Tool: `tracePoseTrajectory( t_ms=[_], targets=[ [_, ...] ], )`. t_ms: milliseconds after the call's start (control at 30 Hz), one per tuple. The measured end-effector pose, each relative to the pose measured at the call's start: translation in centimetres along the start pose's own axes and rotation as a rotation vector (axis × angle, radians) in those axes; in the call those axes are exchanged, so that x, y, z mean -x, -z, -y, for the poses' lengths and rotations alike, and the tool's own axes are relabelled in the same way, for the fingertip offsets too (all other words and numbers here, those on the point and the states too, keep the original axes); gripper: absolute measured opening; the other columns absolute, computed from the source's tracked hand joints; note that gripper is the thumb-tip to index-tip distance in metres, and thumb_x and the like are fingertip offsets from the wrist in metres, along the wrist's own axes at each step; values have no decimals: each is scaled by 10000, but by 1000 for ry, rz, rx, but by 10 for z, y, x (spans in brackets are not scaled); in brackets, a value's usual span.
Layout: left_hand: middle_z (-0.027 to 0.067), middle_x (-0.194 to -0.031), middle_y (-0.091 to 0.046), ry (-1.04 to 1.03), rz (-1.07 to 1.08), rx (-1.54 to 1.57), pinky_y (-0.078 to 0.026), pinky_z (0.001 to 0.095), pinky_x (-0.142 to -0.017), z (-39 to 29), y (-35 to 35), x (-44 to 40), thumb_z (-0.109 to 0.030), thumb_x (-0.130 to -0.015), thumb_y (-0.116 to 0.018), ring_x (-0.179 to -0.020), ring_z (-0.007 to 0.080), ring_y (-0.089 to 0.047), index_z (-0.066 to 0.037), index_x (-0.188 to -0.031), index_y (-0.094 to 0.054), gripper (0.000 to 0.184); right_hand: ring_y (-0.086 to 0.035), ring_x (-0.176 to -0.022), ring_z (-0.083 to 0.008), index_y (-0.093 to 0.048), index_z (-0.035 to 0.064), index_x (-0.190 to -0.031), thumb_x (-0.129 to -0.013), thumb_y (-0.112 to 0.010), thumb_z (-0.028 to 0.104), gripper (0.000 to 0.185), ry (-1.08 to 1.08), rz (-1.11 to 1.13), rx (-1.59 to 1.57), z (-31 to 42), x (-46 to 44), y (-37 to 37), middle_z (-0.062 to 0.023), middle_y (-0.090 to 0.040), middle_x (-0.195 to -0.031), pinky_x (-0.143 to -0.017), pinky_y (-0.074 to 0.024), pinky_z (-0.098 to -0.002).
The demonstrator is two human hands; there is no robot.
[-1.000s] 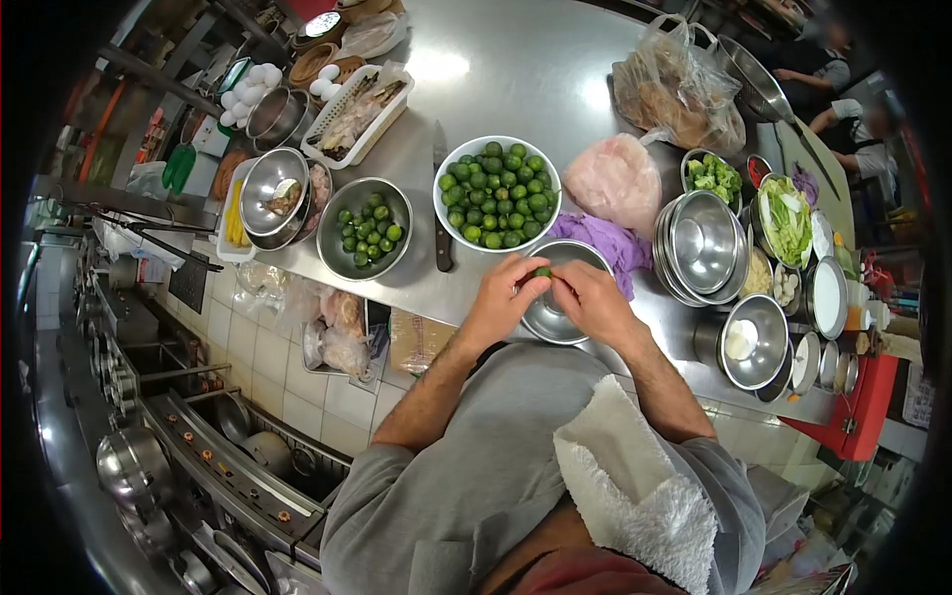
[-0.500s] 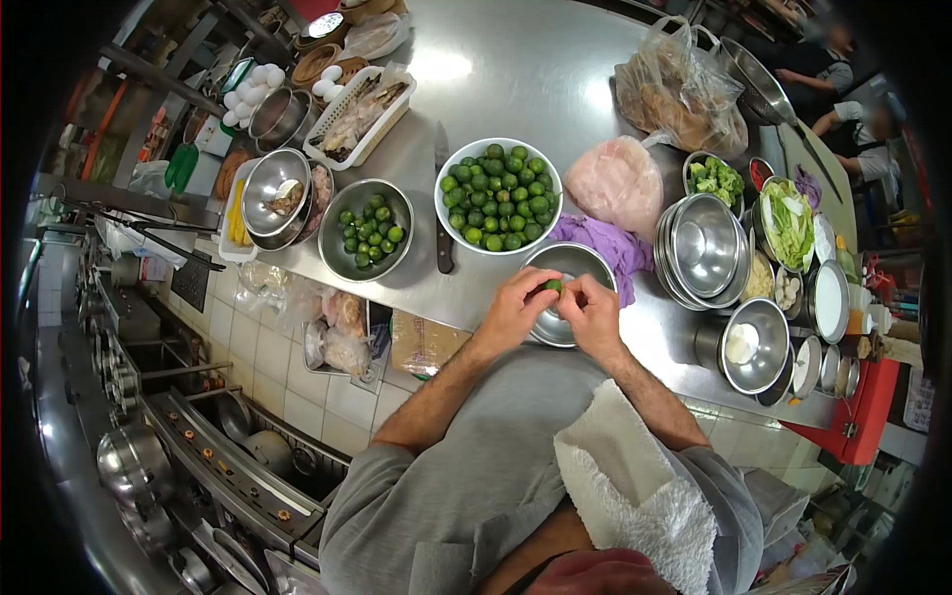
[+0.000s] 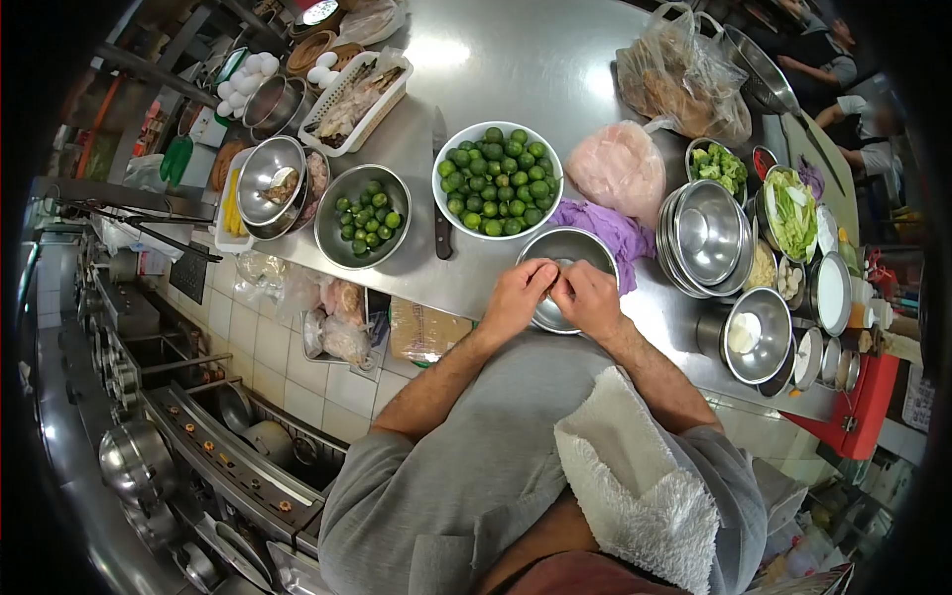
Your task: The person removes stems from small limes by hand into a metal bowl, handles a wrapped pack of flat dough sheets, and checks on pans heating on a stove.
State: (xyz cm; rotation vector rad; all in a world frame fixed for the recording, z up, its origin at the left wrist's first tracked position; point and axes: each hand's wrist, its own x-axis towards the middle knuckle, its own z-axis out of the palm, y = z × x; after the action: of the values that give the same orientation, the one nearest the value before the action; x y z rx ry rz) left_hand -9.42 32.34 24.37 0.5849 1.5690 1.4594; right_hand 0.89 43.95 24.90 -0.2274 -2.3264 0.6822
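Note:
My left hand (image 3: 523,297) and my right hand (image 3: 588,297) are closed, fingertips pinched close together above a steel bowl (image 3: 595,244). Fingers hide the small green lime that showed between them half a second ago; whether the right fingers pinch it too is hidden. Just beyond, a white bowl (image 3: 443,202) is heaped with whole green limes (image 3: 498,181). To the left, a second steel bowl (image 3: 331,244) holds a smaller lot of limes (image 3: 369,217). Between these two bowls lies a knife (image 3: 443,238) with a dark handle. A purple cloth (image 3: 607,234) lies against the near bowl.
Right of my hands stand stacked steel bowls (image 3: 710,238), a bowl with something white (image 3: 745,335), broccoli (image 3: 716,170) and leafy greens (image 3: 791,213). Bagged pale meat (image 3: 620,174) sits behind the cloth. A white basket (image 3: 362,127) stands at back left. People (image 3: 828,64) work at far right.
My fingers have closed together, and the lime that showed between them is now covered. The view has shifted slightly, with the table's things a little higher in it.

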Motion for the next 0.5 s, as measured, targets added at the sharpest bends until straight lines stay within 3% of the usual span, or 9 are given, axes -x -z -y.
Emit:
tracePoseTrajectory(
  t_ms=[67, 133, 167, 233, 300, 367, 467, 500],
  targets=[
    [58, -889, -630, -97, 4, 9, -463, 251, -689, 9, 0, -3, -143, -934, -536, -780, 109, -568, 23, -1059, -607, 219, -552, -488, -212, -535, 26, -723, -731, -651, 6, 118, -14, 14, -10, 0, 2, -1, -99, -550, -641, -427, -433, -327],
    [61, -891, -625, -196, -13, -13, -461, 249, -693, 15, 0, -6, -137, -934, -532, -781, 109, -564, 21, -1066, -606, 218, -566, -504, -138, -531, 5, -743, -772, -630, 18, 104, -520, 65, -400, 5, 4, -3, -73, -583, -639, -430, -432, -276],
    [64, -894, -620, -296, -37, -37, -458, 248, -696, 16, 0, -6, -132, -934, -528, -782, 109, -560, 18, -1073, -604, 218, -566, -504, -138, -531, 5, -743, -772, -630, 18, 104, -522, 66, -398, 8, 4, -3, -73, -583, -639, -430, -432, -276],
    [61, -903, -615, -298, -32, -50, -457, 246, -704, 14, 2, -5, -126, -933, -529, -791, 106, -557, 18, -1082, -603, 221, -570, -531, -89, -536, -7, -766, -818, -597, 40, 93, -893, 72, -725, 14, 1, -2, -47, -605, -643, -459, -445, -241],
    [58, -912, -610, -302, -28, -64, -456, 245, -711, 15, 5, -5, -121, -931, -529, -800, 103, -555, 18, -1092, -602, 224, -565, -524, -82, -543, -4, -778, -828, -585, 45, 82, -926, 81, -796, 10, 2, -4, -35, -599, -639, -466, -451, -236],
    [30, -935, -619, -158, 39, 64, -479, 237, -773, 19, 8, -7, -138, -951, -529, -855, 93, -572, 23, -1131, -589, 249, -561, -517, -76, -550, -1, -790, -839, -572, 50, 74, -957, 86, -863, 2, 0, -1, -22, -592, -636, -473, -458, -231],
    [24, -936, -624, -136, 5, 67, -476, 231, -747, 20, 6, -8, -158, -944, -550, -832, 80, -563, 21, -1136, -589, 265, -616, -580, -156, -576, -13, -839, -844, -562, 53, 67, -802, 267, -679, -1, -11, 8, -81, -625, -702, -529, -488, -291],
    [24, -936, -624, -135, 5, 68, -476, 231, -747, 19, 6, -8, -158, -944, -550, -832, 80, -563, 21, -1136, -589, 265, -629, -643, -223, -586, -20, -875, -850, -560, 61, 89, -584, 290, -502, 2, -16, 15, -119, -633, -754, -575, -494, -329]
  ],
)
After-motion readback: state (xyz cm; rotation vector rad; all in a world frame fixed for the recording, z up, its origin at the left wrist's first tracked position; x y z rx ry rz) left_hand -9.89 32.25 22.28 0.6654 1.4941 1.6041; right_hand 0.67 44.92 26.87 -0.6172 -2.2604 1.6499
